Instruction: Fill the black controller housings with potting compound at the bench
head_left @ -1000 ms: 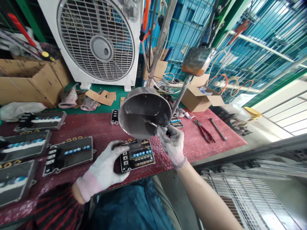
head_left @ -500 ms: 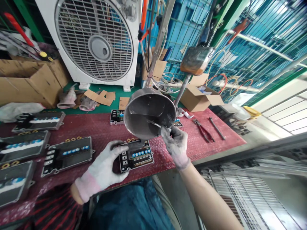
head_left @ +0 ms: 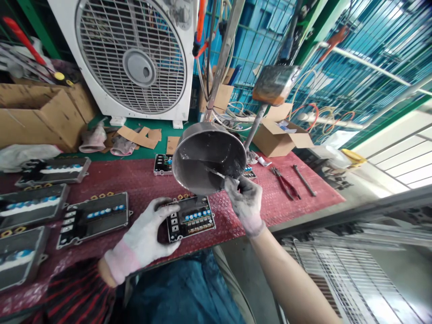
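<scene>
My gloved left hand [head_left: 145, 231] curves around the left end of a circuit board in a metal case [head_left: 199, 220], thumb at its near corner and fingers at its far side. The case lies flat on the bench, with blue parts in a row and dark grey material over its far portion. My gloved right hand [head_left: 245, 202] is closed at the right side of a metal pot [head_left: 192, 131], with a thin stick [head_left: 214, 172] reaching from the fingers into it. The pot tilts toward me above the case, dark grey liquid inside. Its handle is hidden.
Several filled cases [head_left: 96, 218] lie to the left. Two more boards sit partly behind the pot. Pliers [head_left: 285, 183] and a metal rod [head_left: 304, 181] rest to the right. A fan [head_left: 135, 63], an open carton [head_left: 283, 135] and a post with a block [head_left: 275, 85] stand behind.
</scene>
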Action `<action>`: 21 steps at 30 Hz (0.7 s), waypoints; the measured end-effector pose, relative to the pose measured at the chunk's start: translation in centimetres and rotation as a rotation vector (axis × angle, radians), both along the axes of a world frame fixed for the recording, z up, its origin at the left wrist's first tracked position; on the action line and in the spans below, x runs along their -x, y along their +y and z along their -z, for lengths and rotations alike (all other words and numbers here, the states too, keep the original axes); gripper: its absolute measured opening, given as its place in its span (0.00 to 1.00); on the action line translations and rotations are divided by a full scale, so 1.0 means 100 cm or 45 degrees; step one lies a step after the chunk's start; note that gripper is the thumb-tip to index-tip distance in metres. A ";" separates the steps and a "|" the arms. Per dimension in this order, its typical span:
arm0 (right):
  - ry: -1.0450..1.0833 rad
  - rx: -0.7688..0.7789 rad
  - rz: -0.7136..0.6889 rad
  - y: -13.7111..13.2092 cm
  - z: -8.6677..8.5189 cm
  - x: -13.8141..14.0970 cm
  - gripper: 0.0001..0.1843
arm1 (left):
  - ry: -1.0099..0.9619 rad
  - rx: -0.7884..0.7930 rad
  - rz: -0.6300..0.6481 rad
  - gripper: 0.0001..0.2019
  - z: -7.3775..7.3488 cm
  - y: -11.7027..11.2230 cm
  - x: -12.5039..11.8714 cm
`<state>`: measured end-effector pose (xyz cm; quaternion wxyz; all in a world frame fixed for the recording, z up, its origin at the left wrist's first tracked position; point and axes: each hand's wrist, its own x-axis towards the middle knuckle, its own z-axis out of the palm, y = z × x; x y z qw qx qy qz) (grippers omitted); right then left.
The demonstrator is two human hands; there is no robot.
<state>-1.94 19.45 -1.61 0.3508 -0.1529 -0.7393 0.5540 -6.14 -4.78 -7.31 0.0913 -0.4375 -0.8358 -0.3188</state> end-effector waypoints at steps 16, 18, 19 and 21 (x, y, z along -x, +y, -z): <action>-0.042 -0.048 0.048 0.014 0.007 -0.002 0.20 | -0.052 0.033 -0.012 0.34 0.005 -0.001 0.000; -0.048 -0.047 0.040 0.012 0.007 -0.004 0.20 | -0.066 0.028 -0.017 0.34 0.007 -0.001 0.000; -0.052 -0.049 0.037 0.011 0.007 -0.005 0.20 | -0.068 0.026 -0.020 0.34 0.008 -0.001 0.000; -0.058 -0.057 0.035 0.010 0.007 -0.007 0.20 | -0.060 0.027 -0.021 0.34 0.007 -0.001 0.000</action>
